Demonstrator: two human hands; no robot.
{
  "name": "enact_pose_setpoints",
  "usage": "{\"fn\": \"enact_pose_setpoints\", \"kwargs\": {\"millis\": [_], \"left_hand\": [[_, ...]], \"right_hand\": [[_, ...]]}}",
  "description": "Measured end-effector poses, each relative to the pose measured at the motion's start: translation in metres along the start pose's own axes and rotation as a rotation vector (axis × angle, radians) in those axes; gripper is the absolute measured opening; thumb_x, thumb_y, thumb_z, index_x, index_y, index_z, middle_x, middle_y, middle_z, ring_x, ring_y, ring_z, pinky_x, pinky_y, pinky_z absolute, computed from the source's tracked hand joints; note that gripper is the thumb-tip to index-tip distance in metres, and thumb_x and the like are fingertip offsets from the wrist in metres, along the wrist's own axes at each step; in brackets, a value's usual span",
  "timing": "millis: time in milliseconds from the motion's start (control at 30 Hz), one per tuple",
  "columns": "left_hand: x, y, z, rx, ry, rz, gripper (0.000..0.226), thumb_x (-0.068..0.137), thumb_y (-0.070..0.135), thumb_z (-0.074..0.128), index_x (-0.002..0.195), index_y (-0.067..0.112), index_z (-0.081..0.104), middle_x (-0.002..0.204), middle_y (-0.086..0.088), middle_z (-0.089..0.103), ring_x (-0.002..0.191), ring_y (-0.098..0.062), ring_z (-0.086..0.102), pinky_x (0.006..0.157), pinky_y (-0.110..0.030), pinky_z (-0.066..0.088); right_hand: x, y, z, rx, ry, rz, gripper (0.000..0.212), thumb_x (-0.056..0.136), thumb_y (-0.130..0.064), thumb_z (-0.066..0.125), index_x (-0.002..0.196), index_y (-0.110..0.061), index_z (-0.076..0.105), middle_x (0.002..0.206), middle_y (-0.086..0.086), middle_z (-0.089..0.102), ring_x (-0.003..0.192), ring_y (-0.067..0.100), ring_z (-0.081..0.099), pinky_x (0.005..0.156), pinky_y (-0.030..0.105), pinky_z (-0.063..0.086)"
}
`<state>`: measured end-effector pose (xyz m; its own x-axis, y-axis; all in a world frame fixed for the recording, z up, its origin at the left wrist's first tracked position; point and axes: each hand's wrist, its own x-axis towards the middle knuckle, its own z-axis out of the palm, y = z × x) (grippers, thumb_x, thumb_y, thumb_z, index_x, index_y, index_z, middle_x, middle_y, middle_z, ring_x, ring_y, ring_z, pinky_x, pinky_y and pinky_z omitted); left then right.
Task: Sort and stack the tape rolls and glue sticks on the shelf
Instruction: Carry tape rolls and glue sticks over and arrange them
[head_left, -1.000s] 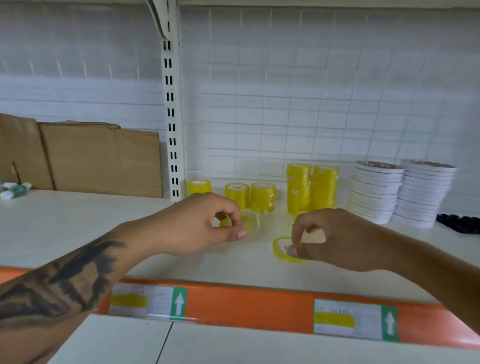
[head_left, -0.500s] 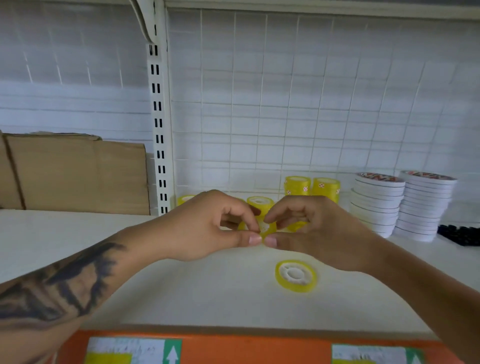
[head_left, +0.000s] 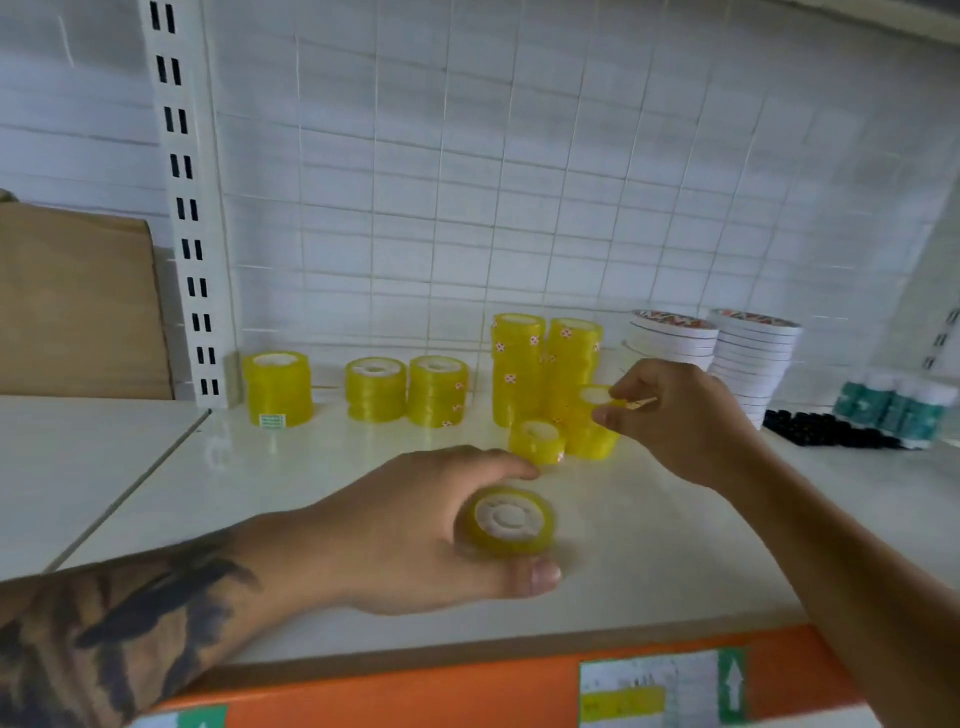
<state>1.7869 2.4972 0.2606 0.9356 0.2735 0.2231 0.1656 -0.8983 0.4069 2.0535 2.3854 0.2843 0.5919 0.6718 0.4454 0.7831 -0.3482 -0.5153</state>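
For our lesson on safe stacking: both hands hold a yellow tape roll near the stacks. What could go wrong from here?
1. The right hand pinches a small roll right against the tall yellow stacks; a nudge could topple them.
2. The left hand holds its roll near the shelf's front edge; if it slips it may roll off.
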Motion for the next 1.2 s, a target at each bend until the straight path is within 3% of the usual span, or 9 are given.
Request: {"fn": "enact_pose_setpoints", "kwargs": {"millis": [133, 300, 400, 533, 667, 800, 1000, 1067, 1200], "left_hand": [[0.003, 0.0, 0.006, 0.032, 0.036, 0.034, 0.079, 0.077, 0.081, 0.062, 0.145, 0.043, 0.046, 0.14, 0.027, 0.052, 0.125, 0.009, 0.048, 0.107, -0.017, 0.04], [0.005, -0.005, 0.008, -0.019, 0.071, 0.018, 0.062, 0.083, 0.067, 0.068, 0.138, 0.044, 0.052, 0.129, 0.029, 0.058, 0.114, 0.009, 0.055, 0.1, -0.02, 0.045], [0.005, -0.007, 0.007, -0.035, 0.078, 0.017, 0.06, 0.083, 0.066, 0.07, 0.136, 0.045, 0.053, 0.126, 0.028, 0.06, 0.112, 0.007, 0.057, 0.097, -0.022, 0.047], [0.006, -0.01, 0.003, -0.054, 0.092, 0.014, 0.061, 0.08, 0.06, 0.076, 0.135, 0.045, 0.054, 0.12, 0.029, 0.061, 0.11, 0.009, 0.057, 0.094, -0.013, 0.044], [0.005, -0.015, -0.007, -0.091, 0.095, -0.017, 0.063, 0.075, 0.061, 0.08, 0.13, 0.053, 0.052, 0.119, 0.025, 0.061, 0.112, 0.009, 0.057, 0.095, -0.011, 0.043], [0.003, -0.019, -0.021, -0.134, 0.126, -0.072, 0.056, 0.073, 0.059, 0.083, 0.12, 0.053, 0.054, 0.116, 0.023, 0.065, 0.112, 0.008, 0.058, 0.1, -0.023, 0.047], [-0.004, -0.026, -0.037, -0.283, 0.163, -0.091, 0.048, 0.073, 0.046, 0.09, 0.106, 0.038, 0.056, 0.105, 0.011, 0.073, 0.095, -0.007, 0.068, 0.092, -0.04, 0.055], [-0.01, -0.027, -0.044, -0.397, 0.117, -0.064, 0.045, 0.073, 0.037, 0.092, 0.101, 0.033, 0.057, 0.104, 0.005, 0.076, 0.087, -0.011, 0.068, 0.086, -0.041, 0.055], [-0.02, -0.024, -0.052, -0.539, 0.055, -0.022, 0.051, 0.067, 0.038, 0.091, 0.105, 0.033, 0.057, 0.113, 0.0, 0.076, 0.091, -0.03, 0.066, 0.093, -0.059, 0.052]], "right_hand": [[-0.001, 0.005, 0.003, -0.041, -0.048, 0.015, 0.028, 0.078, -0.051, 0.082, 0.094, -0.032, 0.069, 0.098, -0.013, 0.069, 0.093, 0.012, 0.064, 0.07, 0.023, 0.045], [-0.004, 0.006, 0.005, -0.07, -0.096, 0.027, 0.027, 0.081, -0.055, 0.078, 0.097, -0.036, 0.065, 0.103, -0.01, 0.069, 0.098, 0.017, 0.064, 0.086, 0.038, 0.054], [-0.005, 0.005, 0.004, -0.065, -0.102, 0.034, 0.03, 0.079, -0.053, 0.08, 0.098, -0.035, 0.065, 0.101, -0.011, 0.067, 0.097, 0.016, 0.063, 0.084, 0.037, 0.053], [-0.006, 0.004, 0.004, -0.07, -0.104, 0.016, 0.029, 0.08, -0.051, 0.081, 0.097, -0.034, 0.065, 0.098, -0.011, 0.065, 0.097, 0.017, 0.062, 0.078, 0.033, 0.048], [-0.01, 0.0, 0.003, -0.109, -0.082, -0.029, 0.033, 0.082, -0.052, 0.078, 0.106, -0.038, 0.061, 0.12, -0.007, 0.066, 0.11, 0.019, 0.062, 0.085, 0.034, 0.045], [-0.03, -0.032, -0.005, 0.023, 0.043, -0.182, 0.028, 0.086, -0.049, 0.074, 0.108, -0.038, 0.062, 0.106, -0.023, 0.065, 0.107, 0.002, 0.063, 0.083, 0.031, 0.048], [-0.065, -0.075, 0.003, 0.172, -0.369, -0.337, 0.032, 0.081, -0.044, 0.081, 0.109, -0.045, 0.065, 0.113, -0.028, 0.066, 0.106, -0.005, 0.064, 0.084, 0.03, 0.058], [-0.071, -0.08, 0.007, 0.218, -0.4, -0.344, 0.033, 0.08, -0.045, 0.083, 0.109, -0.044, 0.067, 0.114, -0.028, 0.066, 0.108, -0.004, 0.064, 0.086, 0.031, 0.058], [-0.078, -0.091, 0.011, 0.335, -0.393, -0.334, 0.027, 0.076, -0.042, 0.084, 0.101, -0.037, 0.074, 0.108, -0.024, 0.071, 0.106, 0.0, 0.065, 0.089, 0.033, 0.057]]}}
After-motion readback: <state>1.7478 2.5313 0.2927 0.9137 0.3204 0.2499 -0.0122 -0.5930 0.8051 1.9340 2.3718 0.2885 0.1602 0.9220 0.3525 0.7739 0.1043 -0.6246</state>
